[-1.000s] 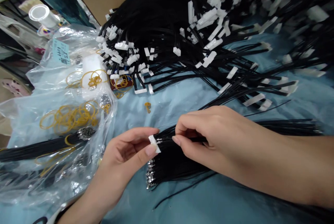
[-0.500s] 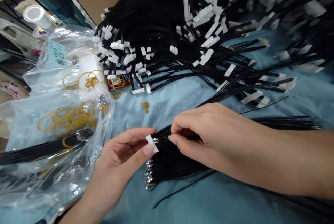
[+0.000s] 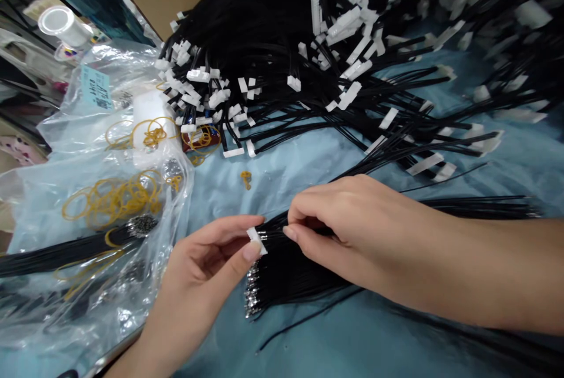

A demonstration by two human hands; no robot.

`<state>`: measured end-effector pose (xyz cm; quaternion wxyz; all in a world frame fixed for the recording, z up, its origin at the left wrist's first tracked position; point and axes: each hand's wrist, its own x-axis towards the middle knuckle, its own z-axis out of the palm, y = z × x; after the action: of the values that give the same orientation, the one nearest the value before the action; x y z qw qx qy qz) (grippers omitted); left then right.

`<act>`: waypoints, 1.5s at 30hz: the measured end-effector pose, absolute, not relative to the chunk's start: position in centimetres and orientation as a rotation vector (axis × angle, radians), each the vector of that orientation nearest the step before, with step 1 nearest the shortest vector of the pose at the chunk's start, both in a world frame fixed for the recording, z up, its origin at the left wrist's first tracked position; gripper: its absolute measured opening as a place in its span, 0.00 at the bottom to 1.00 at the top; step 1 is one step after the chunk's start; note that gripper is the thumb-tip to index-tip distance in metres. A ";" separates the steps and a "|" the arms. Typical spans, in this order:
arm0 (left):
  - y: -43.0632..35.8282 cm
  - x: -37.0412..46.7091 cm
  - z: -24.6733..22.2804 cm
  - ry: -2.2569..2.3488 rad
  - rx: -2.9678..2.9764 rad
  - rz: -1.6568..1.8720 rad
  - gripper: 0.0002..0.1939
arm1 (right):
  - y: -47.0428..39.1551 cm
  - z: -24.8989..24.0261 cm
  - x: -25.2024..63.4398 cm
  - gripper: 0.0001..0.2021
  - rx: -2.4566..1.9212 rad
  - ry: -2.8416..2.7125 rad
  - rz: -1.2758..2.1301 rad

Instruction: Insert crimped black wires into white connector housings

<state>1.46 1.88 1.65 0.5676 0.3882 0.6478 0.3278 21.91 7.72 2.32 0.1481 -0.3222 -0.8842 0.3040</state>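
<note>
Dim, diffuse light falls across the blue surface (image 3: 282,172). Glare streaks the plastic bag (image 3: 132,295), and the black wires (image 3: 286,278) merge into near-solid darkness. White connectors (image 3: 532,14) at upper right are blurred; the edges look stretched.

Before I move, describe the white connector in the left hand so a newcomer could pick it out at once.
On the blue sheet, below the big heap of black cables in the picture, find the left hand. The white connector is the short strip at its thumb tip, next to the shiny wire ends. Unlike the other white connectors among the cables, it is held in fingers.
</note>
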 end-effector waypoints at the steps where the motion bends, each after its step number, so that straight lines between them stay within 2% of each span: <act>1: 1.9 1.5 1.7 1.527 0.920 0.770 0.09 | 7.8 2.4 21.9 0.14 -0.931 -2.546 0.883; 13: 1.7 1.5 1.7 1.539 0.961 0.751 0.09 | 7.9 1.9 21.9 0.13 -0.918 -2.528 0.960; 22: 1.8 1.7 1.6 1.464 0.876 0.770 0.09 | 8.0 2.3 21.9 0.10 -1.005 -2.460 1.211; 45: 1.8 1.7 1.7 1.471 0.820 0.772 0.08 | 8.2 2.1 21.5 0.08 -0.964 -2.381 1.288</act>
<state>1.71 1.81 1.74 0.6009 0.3538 0.6346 0.3332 21.54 8.24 2.12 0.1339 -0.3325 -0.8211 0.4441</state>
